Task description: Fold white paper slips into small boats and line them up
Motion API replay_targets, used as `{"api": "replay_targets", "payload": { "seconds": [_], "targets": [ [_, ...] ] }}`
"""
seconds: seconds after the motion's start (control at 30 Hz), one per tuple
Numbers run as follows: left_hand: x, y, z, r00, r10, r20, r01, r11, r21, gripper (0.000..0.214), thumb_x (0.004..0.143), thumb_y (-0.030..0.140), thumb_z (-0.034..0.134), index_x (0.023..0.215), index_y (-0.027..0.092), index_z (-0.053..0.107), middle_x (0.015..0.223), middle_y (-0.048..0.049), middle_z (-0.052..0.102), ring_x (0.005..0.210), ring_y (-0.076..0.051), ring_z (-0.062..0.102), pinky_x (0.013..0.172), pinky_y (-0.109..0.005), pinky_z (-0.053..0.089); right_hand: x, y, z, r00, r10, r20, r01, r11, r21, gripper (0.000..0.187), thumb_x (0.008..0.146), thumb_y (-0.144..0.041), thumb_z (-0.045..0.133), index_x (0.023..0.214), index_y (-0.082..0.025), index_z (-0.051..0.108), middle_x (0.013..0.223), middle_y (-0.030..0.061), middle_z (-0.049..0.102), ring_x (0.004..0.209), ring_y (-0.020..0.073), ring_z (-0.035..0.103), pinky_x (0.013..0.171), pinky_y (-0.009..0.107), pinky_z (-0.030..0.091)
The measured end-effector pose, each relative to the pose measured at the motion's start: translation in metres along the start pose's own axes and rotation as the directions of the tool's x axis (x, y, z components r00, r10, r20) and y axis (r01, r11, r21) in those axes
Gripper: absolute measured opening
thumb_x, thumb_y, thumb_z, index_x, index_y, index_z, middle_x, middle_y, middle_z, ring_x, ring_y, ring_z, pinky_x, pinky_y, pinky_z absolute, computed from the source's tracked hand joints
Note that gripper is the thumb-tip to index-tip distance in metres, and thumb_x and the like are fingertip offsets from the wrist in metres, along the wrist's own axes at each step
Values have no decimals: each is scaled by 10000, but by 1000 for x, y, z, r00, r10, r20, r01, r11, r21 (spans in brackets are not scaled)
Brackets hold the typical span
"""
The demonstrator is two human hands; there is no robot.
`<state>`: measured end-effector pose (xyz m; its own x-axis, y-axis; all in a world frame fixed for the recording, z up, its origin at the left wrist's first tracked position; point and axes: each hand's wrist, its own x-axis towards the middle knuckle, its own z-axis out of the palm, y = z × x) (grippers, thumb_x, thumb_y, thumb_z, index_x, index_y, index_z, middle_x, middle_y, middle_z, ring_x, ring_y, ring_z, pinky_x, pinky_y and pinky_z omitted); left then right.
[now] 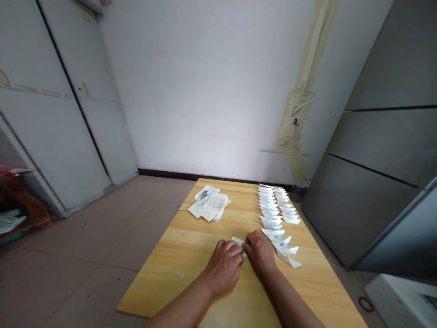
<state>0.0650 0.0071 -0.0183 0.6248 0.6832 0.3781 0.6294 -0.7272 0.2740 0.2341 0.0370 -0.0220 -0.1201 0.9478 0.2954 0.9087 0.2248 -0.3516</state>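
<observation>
A small piece of folded paper point(238, 240) lies on the wooden table, mostly covered by my two hands. My left hand point(226, 264) has its fingers bent and pressed onto the paper's near left part. From the right, my right hand point(258, 251) grips the paper's other side, thumb and fingers drawn together. The fingertips of both hands almost meet over it. Just right of my right hand are loose folded paper boats point(288, 249), some tilted against each other.
Rows of folded paper boats point(269, 205) line the table's right side. A loose pile of paper sheets point(213, 205) lies at the far left of the wooden table point(177, 269). A grey refrigerator point(382, 182) stands at the right, a white box point(403, 298) below it.
</observation>
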Motion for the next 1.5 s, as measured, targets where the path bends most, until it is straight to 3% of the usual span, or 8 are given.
{"api": "replay_targets", "payload": {
  "seconds": [0.1, 0.3, 0.47, 1.07, 1.33, 1.5],
  "targets": [
    [1, -2, 0, 1000, 6, 11, -6, 1000, 2, 116, 814, 105, 554, 798, 203, 613, 952, -22, 660, 1042, -209, 516, 910, -380, 356, 2, 2, -1, 999, 44, 2, -44, 997, 62, 107, 805, -163, 566, 708, -190, 603, 766, 28, 595, 758, 172, 568, 687, 255, 374],
    [-2, -5, 3, 1000, 2, -14, -2, 1000, -16, 128, 804, 101, 564, 808, 217, 618, 1030, -6, 684, 1074, -208, 519, 945, -405, 346, -5, 16, -6, 997, 70, -23, -55, 914, 401, 75, 704, -160, 512, 725, -206, 568, 755, 9, 591, 740, 182, 571, 682, 266, 428],
    [-4, -6, 7, 999, -6, -38, 4, 1000, -30, 150, 786, 82, 570, 838, 215, 617, 1066, -2, 685, 1089, -205, 516, 983, -422, 327, -12, 15, 3, 994, 29, -103, 9, 939, 343, 162, 576, -129, 562, 720, -204, 551, 795, 35, 598, 808, 212, 565, 759, 295, 434],
    [-3, -5, 5, 999, 19, -49, -20, 1000, -20, 189, 764, 73, 553, 840, 223, 640, 1059, -24, 685, 1032, -221, 521, 949, -423, 351, -12, 20, -2, 987, 138, -86, -83, 883, 462, 361, 505, -46, 394, 765, -197, 595, 810, 47, 653, 827, 210, 603, 773, 290, 464],
    [-4, -7, 7, 998, 33, -59, -34, 999, -9, 216, 775, 75, 539, 876, 229, 653, 1049, -39, 689, 1030, -228, 531, 961, -445, 360, -12, 14, -4, 988, 113, -107, -58, 908, 415, 245, 565, -124, 479, 772, -198, 588, 793, 44, 626, 791, 218, 587, 744, 300, 460],
    [-4, -8, 9, 998, 32, -59, -33, 999, -14, 206, 759, 73, 552, 868, 223, 641, 1129, -21, 678, 1035, -222, 533, 961, -426, 386, -11, 15, -2, 985, 123, -121, -60, 900, 431, 254, 561, -92, 399, 718, -207, 562, 726, 32, 602, 749, 204, 578, 708, 291, 454]
  ]
}}
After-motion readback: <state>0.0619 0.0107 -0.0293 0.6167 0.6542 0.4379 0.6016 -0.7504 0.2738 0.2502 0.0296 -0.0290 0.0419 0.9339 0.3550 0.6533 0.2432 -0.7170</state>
